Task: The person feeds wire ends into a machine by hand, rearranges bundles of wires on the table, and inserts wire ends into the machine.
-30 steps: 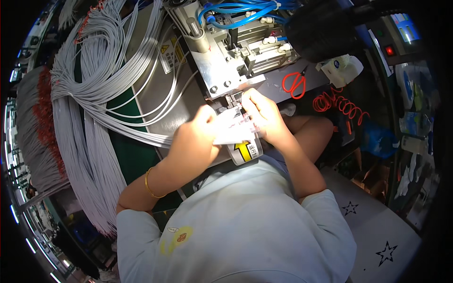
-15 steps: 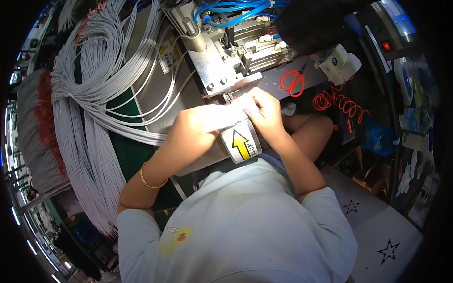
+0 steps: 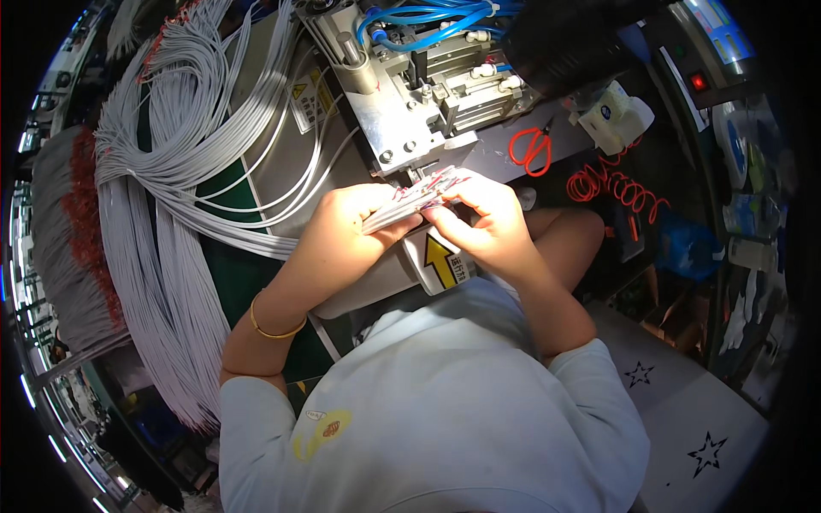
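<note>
A bunch of light grey cables (image 3: 389,217) lies across my left hand (image 3: 338,229), whose fingers are wrapped round it. The cable tips, with thin red and dark inner wires showing, point toward my right hand (image 3: 494,227). My right thumb and fingers pinch the bunch near those tips; a few fingers are hidden under it. Both hands are just in front of a metal press-like machine (image 3: 385,124), above a clear plate with a yellow arrow (image 3: 440,259).
A thick coil of grey cables (image 3: 162,162) hangs over the table on the left. Red-handled scissors (image 3: 532,152), a white box (image 3: 614,118) and a red coiled air hose (image 3: 599,181) are to the right. Blue tubes (image 3: 428,26) run over the machine.
My hands have shifted slightly and the right hand has turned, drawing back from the machine's front. The cable bunch and its wire tips now show, where glare hid them before.
</note>
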Demonstrator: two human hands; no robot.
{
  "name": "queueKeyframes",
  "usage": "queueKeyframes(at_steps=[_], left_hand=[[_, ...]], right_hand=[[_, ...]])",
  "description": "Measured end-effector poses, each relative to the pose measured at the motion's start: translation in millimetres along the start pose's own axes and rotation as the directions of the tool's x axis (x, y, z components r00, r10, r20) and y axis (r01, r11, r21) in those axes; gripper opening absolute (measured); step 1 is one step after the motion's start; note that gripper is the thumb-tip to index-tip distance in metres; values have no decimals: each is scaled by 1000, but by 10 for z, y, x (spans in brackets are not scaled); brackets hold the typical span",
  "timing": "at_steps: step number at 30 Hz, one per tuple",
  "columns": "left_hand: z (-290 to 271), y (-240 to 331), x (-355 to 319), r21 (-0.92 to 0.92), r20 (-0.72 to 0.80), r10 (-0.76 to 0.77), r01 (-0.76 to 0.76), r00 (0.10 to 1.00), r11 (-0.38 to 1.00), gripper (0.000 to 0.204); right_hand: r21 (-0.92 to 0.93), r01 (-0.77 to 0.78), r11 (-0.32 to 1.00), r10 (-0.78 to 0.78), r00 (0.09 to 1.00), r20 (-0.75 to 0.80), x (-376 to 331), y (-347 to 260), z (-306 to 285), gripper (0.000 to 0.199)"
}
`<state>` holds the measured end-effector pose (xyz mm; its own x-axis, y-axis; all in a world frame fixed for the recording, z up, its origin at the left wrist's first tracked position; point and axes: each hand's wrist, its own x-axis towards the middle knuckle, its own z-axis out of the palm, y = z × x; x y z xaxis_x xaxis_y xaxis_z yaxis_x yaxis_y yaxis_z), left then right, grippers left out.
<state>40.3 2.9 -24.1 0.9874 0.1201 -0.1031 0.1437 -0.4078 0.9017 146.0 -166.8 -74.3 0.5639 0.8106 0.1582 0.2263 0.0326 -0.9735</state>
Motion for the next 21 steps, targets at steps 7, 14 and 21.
queueKeyframes(at_steps=[7, 14, 21], left_hand=[[7, 87, -31, -7, -9, -98, 98, 995, 995, 9], [-8, -70, -26, 89, 118, -23, 13, 993, 996, 14], [-44, 96, -7, -56, 57, -243, 246, 968, 968, 12]], right_hand=[[417, -245, 875, 250, 967, 44, 9, -47, 76, 15], [-162, -36, 986, 45, 998, 53, 5, -176, 13, 16], [-362, 192, 912, -177, 981, 76, 44, 11, -42, 15]])
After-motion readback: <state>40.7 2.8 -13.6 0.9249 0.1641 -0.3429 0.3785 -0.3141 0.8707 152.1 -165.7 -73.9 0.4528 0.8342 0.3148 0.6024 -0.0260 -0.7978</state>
